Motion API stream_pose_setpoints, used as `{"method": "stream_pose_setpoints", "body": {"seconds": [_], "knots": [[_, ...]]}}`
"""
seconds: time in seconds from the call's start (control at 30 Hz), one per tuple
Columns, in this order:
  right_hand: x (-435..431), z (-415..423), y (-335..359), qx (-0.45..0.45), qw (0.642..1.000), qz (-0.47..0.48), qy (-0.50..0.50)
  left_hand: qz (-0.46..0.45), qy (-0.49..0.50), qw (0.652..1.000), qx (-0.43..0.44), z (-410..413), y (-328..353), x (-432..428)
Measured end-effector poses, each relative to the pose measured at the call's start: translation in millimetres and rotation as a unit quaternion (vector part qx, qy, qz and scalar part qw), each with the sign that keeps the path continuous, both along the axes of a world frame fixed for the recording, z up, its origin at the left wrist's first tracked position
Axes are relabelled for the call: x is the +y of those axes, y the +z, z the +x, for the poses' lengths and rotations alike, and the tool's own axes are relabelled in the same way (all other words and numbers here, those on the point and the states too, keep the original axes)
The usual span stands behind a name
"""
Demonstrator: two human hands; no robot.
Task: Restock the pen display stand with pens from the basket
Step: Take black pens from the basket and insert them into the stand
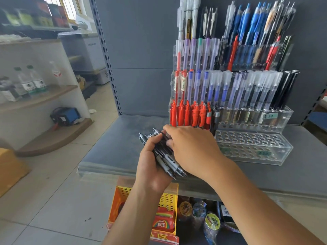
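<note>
My left hand (152, 167) grips a bundle of black and grey click pens (166, 156) over the front of the grey shelf (115, 149). My right hand (192, 147) lies on top of the bundle, its fingers pinching one pen near the top end. Just behind stands the clear acrylic pen display stand (251, 145). Its lowest tier of round holes is empty, while the upper tiers hold red, blue, purple and black pens. A yellow perforated basket (168, 202) sits below the shelf edge, partly hidden by my left arm.
The basket holds colourful packets (163, 221). Beside it on the lower level lie wrapped jars and boxes (210, 221). A cardboard box (10, 170) sits on the tiled floor at left. White curved shelves with bottles (31, 82) stand further left.
</note>
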State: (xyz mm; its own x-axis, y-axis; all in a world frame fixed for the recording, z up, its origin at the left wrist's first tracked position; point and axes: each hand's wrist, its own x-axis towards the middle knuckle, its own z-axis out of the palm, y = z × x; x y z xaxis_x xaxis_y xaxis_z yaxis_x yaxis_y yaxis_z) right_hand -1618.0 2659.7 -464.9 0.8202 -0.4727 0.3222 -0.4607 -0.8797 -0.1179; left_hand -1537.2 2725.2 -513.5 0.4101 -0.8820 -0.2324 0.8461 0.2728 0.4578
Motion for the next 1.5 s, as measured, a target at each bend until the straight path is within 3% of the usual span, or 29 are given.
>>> {"method": "stream_pose_setpoints", "body": {"seconds": [0.13, 0.4, 0.77, 1.0, 1.5], "knots": [[-2, -4, 7, -0.047, 0.999, 0.012, 0.01, -0.023, -0.016, 0.999, -0.025, 2, -2, 0], [-15, -30, 32, -0.228, 0.951, 0.208, 0.026, -0.044, -0.015, 0.999, -0.004, 3, -3, -2], [-48, -71, 48, -0.401, 0.886, 0.233, 0.012, -0.043, -0.001, 0.999, -0.006, 1, -3, -4], [-69, -80, 37, -0.424, 0.887, 0.173, -0.05, -0.041, -0.002, 0.999, -0.011, 0, -2, -6], [-86, -74, 11, -0.34, 0.924, 0.154, -0.084, -0.041, -0.006, 0.999, -0.008, -1, -1, -4]]}}
